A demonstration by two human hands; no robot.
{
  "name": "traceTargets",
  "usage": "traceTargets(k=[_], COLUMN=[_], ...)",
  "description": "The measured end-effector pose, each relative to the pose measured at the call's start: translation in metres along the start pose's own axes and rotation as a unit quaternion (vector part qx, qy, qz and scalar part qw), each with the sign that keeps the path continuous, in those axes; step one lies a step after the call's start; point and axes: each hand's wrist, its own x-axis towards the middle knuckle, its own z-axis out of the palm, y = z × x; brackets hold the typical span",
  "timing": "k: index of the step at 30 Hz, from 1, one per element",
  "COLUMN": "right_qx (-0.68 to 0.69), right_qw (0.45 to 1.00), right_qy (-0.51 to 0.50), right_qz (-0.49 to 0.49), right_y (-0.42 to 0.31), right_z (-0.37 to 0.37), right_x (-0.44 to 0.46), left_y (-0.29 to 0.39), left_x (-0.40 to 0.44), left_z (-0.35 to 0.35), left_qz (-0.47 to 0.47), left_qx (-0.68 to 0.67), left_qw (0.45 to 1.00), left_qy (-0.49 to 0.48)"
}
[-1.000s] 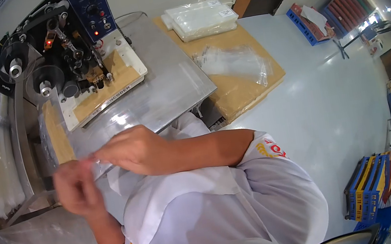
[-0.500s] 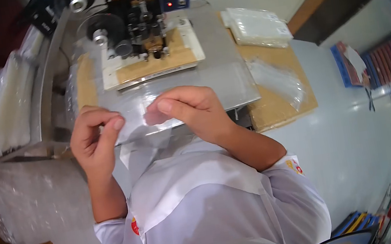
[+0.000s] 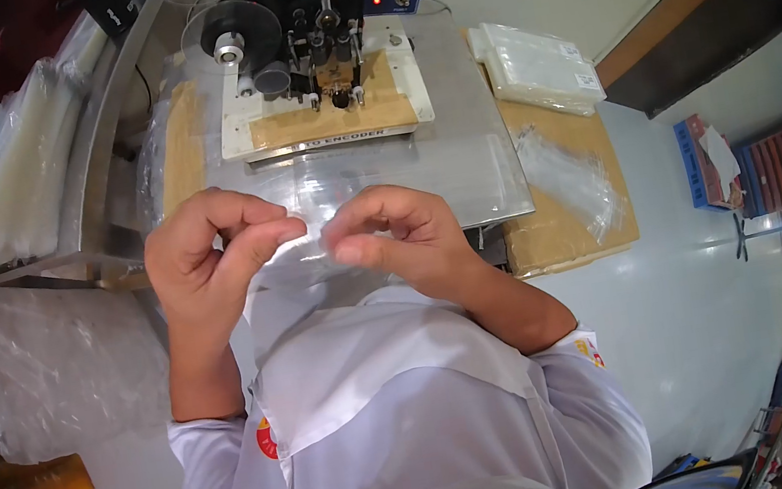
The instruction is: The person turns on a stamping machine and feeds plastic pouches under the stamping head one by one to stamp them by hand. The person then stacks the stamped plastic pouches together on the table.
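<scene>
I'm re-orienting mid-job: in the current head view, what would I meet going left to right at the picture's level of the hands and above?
Leaning clear plastic bags, left hand, right hand, wrapped pack, blue crate.

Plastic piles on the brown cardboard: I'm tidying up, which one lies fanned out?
The pile nearer the right hand: it spreads unevenly, while the farther stack lies neatly squared.

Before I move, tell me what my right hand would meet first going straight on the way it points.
Your right hand would probably meet your left hand first, at the fingertips across a small gap, though depth is unclear and any clear film between is hard to make out.
</scene>
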Motion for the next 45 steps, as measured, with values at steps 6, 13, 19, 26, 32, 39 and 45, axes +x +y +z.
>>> traceTargets(k=[6,13,19,26,32,39,45], right_qx=[-0.357,-0.496,-0.521,-0.485,-0.395,-0.471,-0.562], right_qw=[0.914,0.844,0.837,0.859,0.913,0.876,0.781], right_qy=[0.016,-0.052,-0.029,-0.098,-0.063,-0.071,0.009], right_qz=[-0.192,-0.197,-0.167,-0.131,-0.078,-0.07,-0.272], right_y=[-0.007,-0.034,-0.041,-0.034,-0.039,-0.04,-0.059], right_z=[-0.009,-0.027,-0.037,-0.045,-0.04,-0.05,-0.03], right_x=[0.005,0.016,0.011,0.009,-0.003,0.0,-0.005], left_y=[-0.028,-0.026,-0.032,-0.038,-0.063,-0.032,-0.047], left_x=[0.0,0.004,0.018,0.007,0.006,0.007,0.007], left_z=[0.001,0.008,0.031,0.029,0.018,0.046,0.026], left_qz=[0.017,-0.1,-0.109,-0.083,-0.083,-0.152,-0.277], left_qx=[-0.098,-0.071,-0.118,-0.075,-0.129,-0.22,-0.184], left_qw=[0.995,0.985,0.984,0.986,0.986,0.962,0.938], left_qy=[-0.032,-0.119,-0.071,-0.123,-0.067,-0.046,-0.099])
